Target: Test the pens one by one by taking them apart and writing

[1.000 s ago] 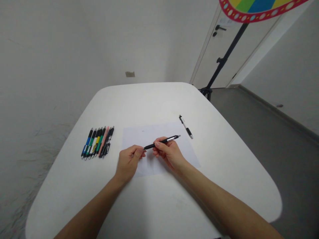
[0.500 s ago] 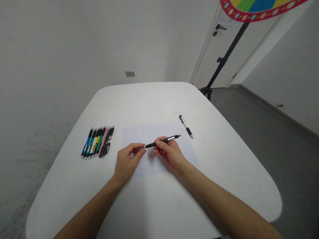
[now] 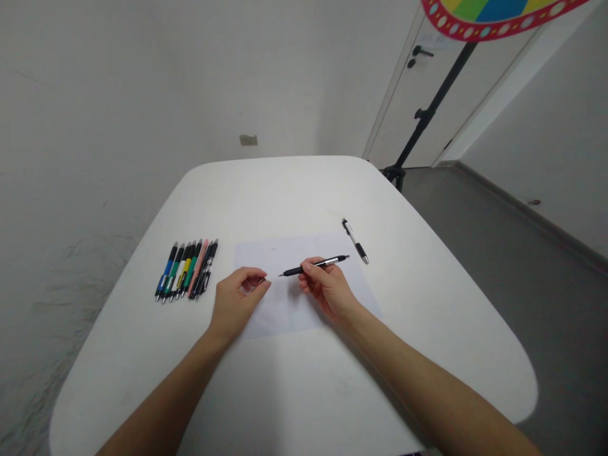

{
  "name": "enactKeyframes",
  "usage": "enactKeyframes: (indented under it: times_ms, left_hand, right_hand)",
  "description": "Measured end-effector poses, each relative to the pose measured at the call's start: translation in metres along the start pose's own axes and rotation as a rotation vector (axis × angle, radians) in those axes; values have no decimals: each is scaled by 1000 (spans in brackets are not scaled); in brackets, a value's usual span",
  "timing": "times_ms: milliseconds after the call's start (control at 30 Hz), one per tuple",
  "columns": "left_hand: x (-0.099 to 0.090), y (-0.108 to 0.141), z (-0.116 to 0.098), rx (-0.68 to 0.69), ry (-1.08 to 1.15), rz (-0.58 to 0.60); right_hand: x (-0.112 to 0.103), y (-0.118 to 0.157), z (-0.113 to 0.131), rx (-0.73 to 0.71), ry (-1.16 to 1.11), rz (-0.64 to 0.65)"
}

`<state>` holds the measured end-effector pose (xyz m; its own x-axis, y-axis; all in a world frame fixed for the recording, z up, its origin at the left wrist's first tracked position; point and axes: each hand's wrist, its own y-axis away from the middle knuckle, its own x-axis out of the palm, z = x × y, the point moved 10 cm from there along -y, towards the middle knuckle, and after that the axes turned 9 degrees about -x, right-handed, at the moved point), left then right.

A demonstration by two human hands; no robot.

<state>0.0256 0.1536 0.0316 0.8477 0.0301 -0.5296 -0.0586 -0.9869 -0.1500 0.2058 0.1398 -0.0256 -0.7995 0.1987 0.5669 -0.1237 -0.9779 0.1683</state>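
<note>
- Black pen (image 3: 293, 272) is in your right hand (image 3: 331, 290), held above the white sheet (image 3: 270, 320) and between the sheet's left and right edges.
- Your right thumb and fingers pinch it around its middle; the silvery end slants up toward the sheet's right edge, and a thin point sticks out of the other end, toward your left hand.
- Your left hand (image 3: 236, 301) is over the sheet's left edge, thumb and forefinger narrowed on a small metal piece (image 3: 261, 280) (too little of it shows to make out its shape). A short gap separates those fingertips from the pen's point.
- The sheet lies flat around the middle of the white table (image 3: 294, 196), well apart from the table's far edge, with a tiny dark mark near its own far edge.
- Toward the table's left edge you have a row of pens (image 3: 192, 271) lying side by side, with blue, green, white, yellow, pink and black barrels.
- By the sheet's far right corner lies a white-and-black pen (image 3: 352, 237), slanted, its dark grip nearer to you.
- Beyond the table's far right corner stands a black pole (image 3: 427, 114) under a colourful disc (image 3: 503, 16), in front of a pale door (image 3: 456, 95).
</note>
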Motion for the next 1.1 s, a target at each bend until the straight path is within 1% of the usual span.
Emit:
enactKeyframes:
  times_ms: [100,133,200,267,367,467,700,833,967,1100]
  left_hand:
    - [-3,-4,-5,120,-132,27]
    - [-5,-5,-5,141,-158,29]
    - [-9,-9,0,130,-184,19]
    - [-12,-12,7,79,-196,1]
    - [-9,-13,12,37,-237,21]
    - [-3,-13,14,64,-290,51]
    - [4,-12,14,154,-372,71]
    - [6,-11,12,196,-410,61]
    - [7,-12,13,189,-398,60]
    - [1,-12,11,160,-354,28]
  right_hand:
    - [0,0,-1,3,1,0]
    - [0,0,-1,5,0,1]
    - [0,-1,-1,8,-1,1]
    - [0,-1,-1,9,1,2]
    - [0,-1,-1,14,4,-2]
    - [-1,0,-1,17,3,-6]
    - [-2,-1,-1,13,0,-7]
    - [-1,-1,-2,13,-1,1]
    - [0,-2,-2,4,3,12]
    - [0,-2,-2,7,2,12]
